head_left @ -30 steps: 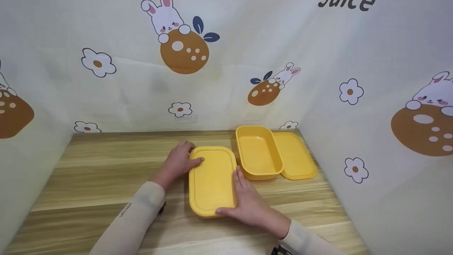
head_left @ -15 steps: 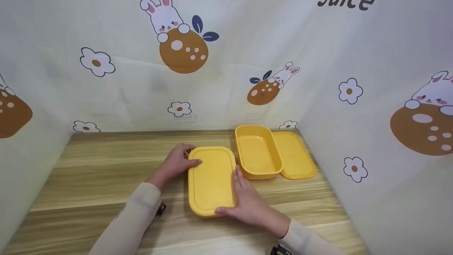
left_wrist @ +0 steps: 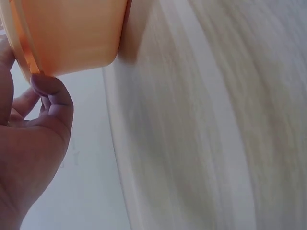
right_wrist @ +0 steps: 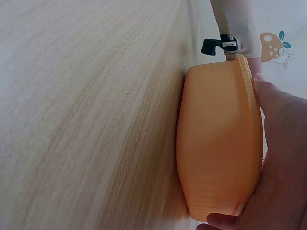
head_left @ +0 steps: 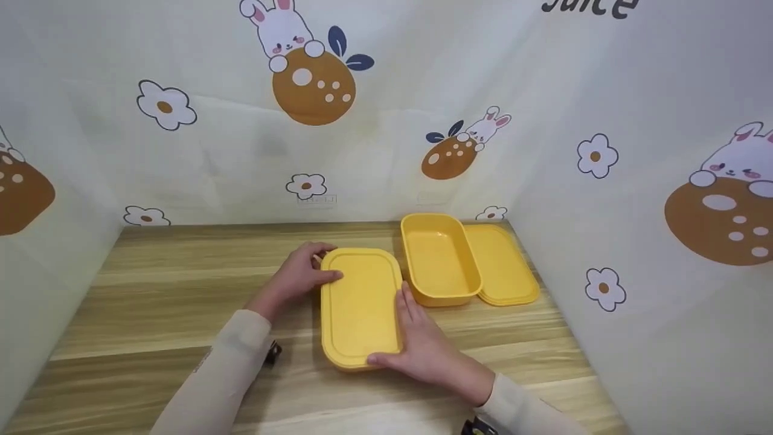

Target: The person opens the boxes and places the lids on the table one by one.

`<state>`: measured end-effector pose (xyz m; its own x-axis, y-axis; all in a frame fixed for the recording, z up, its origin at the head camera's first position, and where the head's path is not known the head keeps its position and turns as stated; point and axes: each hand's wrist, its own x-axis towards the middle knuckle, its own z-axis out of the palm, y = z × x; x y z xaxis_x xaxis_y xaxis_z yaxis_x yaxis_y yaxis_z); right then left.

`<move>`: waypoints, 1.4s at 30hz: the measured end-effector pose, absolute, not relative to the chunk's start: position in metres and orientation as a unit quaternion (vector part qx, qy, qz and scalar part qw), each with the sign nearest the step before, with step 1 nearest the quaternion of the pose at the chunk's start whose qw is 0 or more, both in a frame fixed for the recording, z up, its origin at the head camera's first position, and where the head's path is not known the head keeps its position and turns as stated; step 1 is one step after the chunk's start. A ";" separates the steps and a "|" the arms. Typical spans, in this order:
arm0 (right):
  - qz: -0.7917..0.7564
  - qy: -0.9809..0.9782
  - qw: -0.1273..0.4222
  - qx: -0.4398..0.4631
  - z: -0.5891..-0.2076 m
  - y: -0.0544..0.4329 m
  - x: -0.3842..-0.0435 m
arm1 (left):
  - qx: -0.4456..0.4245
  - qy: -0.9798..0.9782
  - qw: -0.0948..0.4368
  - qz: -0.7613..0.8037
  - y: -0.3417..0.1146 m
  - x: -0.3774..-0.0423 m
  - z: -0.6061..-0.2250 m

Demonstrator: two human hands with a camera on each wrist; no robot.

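Observation:
A yellow rectangular food container (right_wrist: 216,139) stands on the wooden table, its yellow lid (head_left: 362,308) lying over the top. My left hand (head_left: 300,273) pinches the lid's far left corner, thumb on top. In the left wrist view the fingertips of the left hand (left_wrist: 43,120) are curled at the underside of the lid's edge. My right hand (head_left: 426,347) holds the container's near right side. Its thumb lies on the lid's near edge and its fingers run along the right side, with fingertips curling round the wall in the right wrist view. The container's inside is hidden.
Behind and to the right stands a second yellow container (head_left: 441,260), uncovered. Its right side meets a flat yellow lid (head_left: 504,266) on the table (head_left: 151,302). Printed cloth (head_left: 211,163) walls in the back and both sides.
The left hand and forearm have shifted slightly left, still at the lid's corner. The right hand stays in place, and the second container has not moved.

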<state>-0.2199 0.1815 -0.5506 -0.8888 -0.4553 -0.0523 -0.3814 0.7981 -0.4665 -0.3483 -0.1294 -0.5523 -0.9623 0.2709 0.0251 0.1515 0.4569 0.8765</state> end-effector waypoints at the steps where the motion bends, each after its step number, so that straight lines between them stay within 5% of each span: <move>1: -0.228 0.945 0.081 -0.221 -0.551 0.182 -0.220 | 0.126 0.848 0.063 0.511 -0.131 -0.348 -0.552; 11: -0.227 0.944 0.080 -0.224 -0.551 0.182 -0.220 | 0.133 0.822 0.110 0.543 -0.141 -0.346 -0.549; 42: -0.244 0.942 0.085 -0.215 -0.552 0.183 -0.220 | 0.154 0.794 0.140 0.571 -0.143 -0.349 -0.545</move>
